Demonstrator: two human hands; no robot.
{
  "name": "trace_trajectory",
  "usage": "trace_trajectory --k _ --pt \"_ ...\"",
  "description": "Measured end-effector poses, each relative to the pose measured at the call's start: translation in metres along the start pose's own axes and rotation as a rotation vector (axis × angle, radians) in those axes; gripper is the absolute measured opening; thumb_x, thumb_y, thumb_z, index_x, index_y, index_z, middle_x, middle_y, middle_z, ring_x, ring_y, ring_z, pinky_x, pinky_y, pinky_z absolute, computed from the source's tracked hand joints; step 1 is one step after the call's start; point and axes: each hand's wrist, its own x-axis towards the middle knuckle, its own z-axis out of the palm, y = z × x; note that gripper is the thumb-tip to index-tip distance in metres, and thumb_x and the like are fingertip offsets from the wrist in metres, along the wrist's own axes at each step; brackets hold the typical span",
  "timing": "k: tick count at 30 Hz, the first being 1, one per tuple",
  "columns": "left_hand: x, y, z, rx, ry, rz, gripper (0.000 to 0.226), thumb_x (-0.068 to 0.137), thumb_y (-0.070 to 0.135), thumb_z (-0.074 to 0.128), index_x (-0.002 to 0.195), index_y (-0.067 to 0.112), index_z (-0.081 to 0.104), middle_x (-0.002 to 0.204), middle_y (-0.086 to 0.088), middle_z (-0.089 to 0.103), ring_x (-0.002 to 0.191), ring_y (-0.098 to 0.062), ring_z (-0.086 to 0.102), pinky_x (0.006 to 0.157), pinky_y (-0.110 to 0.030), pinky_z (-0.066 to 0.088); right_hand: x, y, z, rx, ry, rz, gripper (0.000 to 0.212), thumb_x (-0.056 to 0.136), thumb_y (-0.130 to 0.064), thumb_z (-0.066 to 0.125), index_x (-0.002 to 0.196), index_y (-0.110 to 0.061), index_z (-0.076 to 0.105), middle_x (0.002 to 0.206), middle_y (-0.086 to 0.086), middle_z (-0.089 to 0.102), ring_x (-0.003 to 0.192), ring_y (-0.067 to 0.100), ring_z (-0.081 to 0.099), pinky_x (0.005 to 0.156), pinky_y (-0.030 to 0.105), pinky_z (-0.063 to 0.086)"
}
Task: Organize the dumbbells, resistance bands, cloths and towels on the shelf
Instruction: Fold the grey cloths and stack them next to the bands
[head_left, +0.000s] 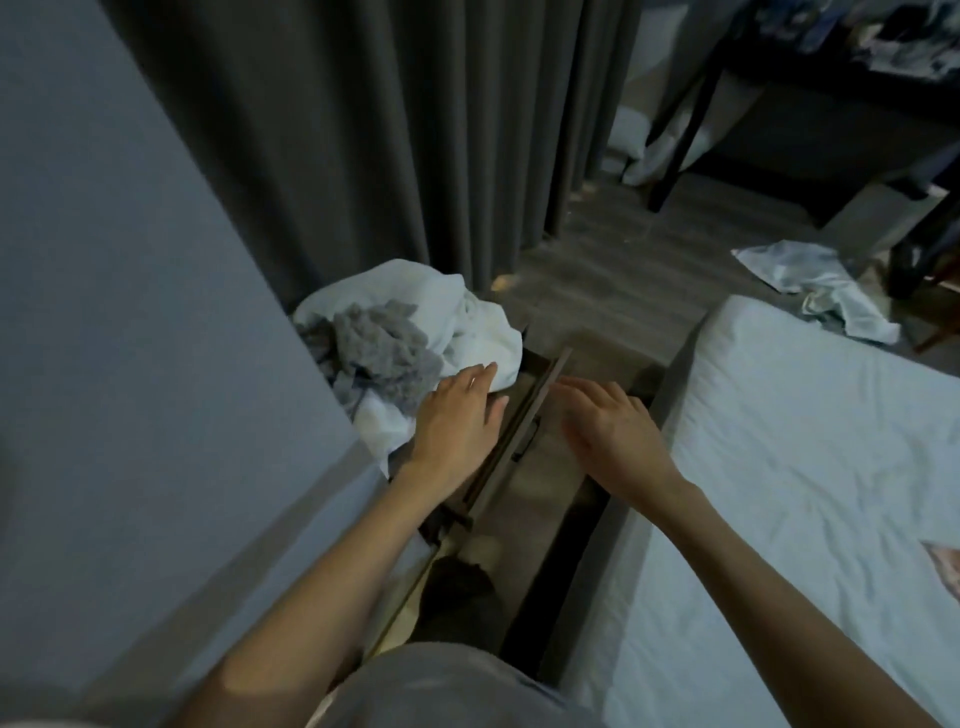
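At centre, the white cloth (470, 317) is touched by the straight-fingered left hand (457, 410); the right hand (608, 423) is held open.

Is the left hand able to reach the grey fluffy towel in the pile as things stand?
Probably yes. The left hand rests open on the white cloth right beside the grey towel, which lies on top with nothing covering it.
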Motion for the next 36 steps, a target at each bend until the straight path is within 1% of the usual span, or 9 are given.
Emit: trace_trajectory --k 5,9,13,18,21,26,30,34,36 --pt "0.083 -0.014 0.032 -0.049 -0.037 -0.087 0.049 0.100 0.037 0.040 0.145 0.017 0.036 0.148 -0.003 0.040 0.133 -0.023 0.039 0.108 -0.039 0.036 0.078 0.044 0.023 -0.020 -0.074 -0.008 0.047 0.093 -0.020 0.053 0.139 -0.021 0.046 0.143 0.004 0.048 0.123 0.028 0.050 0.092 0.045 0.048" --pt "0.143 -0.027 0.049 -0.039 -0.070 -0.172 0.050 0.100 0.040 0.036 0.146 0.020 0.032 0.150 -0.002 0.036 0.135 -0.021 0.036 0.109 -0.038 0.034 0.152 0.066 0.038 -0.021 -0.168 -0.054 0.046 0.098 -0.024 0.046 0.143 -0.022 0.040 0.149 0.002 0.040 0.128 0.028 0.043 0.099 0.042 0.041" --pt "0.177 -0.046 0.059 -0.004 -0.096 -0.286 0.051 0.100 0.042 0.033 0.147 0.022 0.029 0.152 0.000 0.034 0.136 -0.020 0.035 0.108 -0.039 0.035 0.219 0.080 0.053 -0.016 -0.253 -0.105 0.047 0.099 -0.029 0.045 0.145 -0.027 0.037 0.152 0.000 0.035 0.132 0.025 0.038 0.104 0.041 0.036" --pt "0.195 -0.066 0.068 -0.066 -0.073 -0.393 0.050 0.100 0.039 0.036 0.146 0.020 0.032 0.150 -0.001 0.036 0.135 -0.019 0.035 0.110 -0.032 0.031 0.280 0.090 0.077 -0.012 -0.368 -0.164 0.047 0.098 -0.027 0.046 0.144 -0.027 0.039 0.153 -0.002 0.033 0.135 0.025 0.034 0.109 0.042 0.031" --pt "0.199 -0.075 0.076 -0.122 -0.046 -0.480 0.050 0.100 0.039 0.035 0.146 0.019 0.032 0.151 -0.002 0.034 0.136 -0.020 0.032 0.113 -0.032 0.027 0.308 0.091 0.094 -0.031 -0.456 -0.263 0.048 0.098 -0.025 0.045 0.145 -0.026 0.037 0.154 -0.003 0.031 0.136 0.024 0.033 0.110 0.041 0.030" --pt "0.200 -0.072 0.099 -0.050 -0.003 -0.617 0.052 0.100 0.042 0.034 0.148 0.023 0.029 0.153 0.000 0.032 0.139 -0.018 0.029 0.113 -0.030 0.022 0.343 0.096 0.131 -0.063 -0.551 -0.447 0.047 0.098 -0.027 0.044 0.144 -0.027 0.037 0.154 -0.005 0.031 0.135 0.022 0.035 0.108 0.040 0.034" --pt "0.200 -0.062 0.130 -0.071 0.079 -0.736 0.052 0.098 0.041 0.042 0.145 0.019 0.037 0.149 -0.003 0.040 0.135 -0.022 0.039 0.112 -0.031 0.026 0.358 0.107 0.169 -0.046 -0.638 -0.577 0.046 0.098 -0.031 0.046 0.143 -0.026 0.039 0.151 -0.004 0.035 0.132 0.021 0.039 0.108 0.038 0.034" --pt "0.196 -0.063 0.178 -0.066 0.111 -0.875 0.056 0.098 0.045 0.037 0.148 0.023 0.028 0.154 0.000 0.030 0.141 -0.018 0.027 0.115 -0.033 0.019 0.364 0.125 0.222 -0.071 -0.675 -0.707 0.050 0.097 -0.035 0.048 0.144 -0.024 0.037 0.152 -0.002 0.034 0.130 0.022 0.040 0.103 0.037 0.035" --pt "0.193 -0.068 0.206 -0.065 0.134 -0.911 0.057 0.097 0.047 0.038 0.148 0.025 0.028 0.154 0.000 0.030 0.141 -0.019 0.026 0.115 -0.036 0.020 0.366 0.131 0.249 -0.093 -0.661 -0.758 0.055 0.095 -0.038 0.051 0.146 -0.025 0.034 0.154 -0.003 0.030 0.132 0.024 0.037 0.103 0.037 0.033"
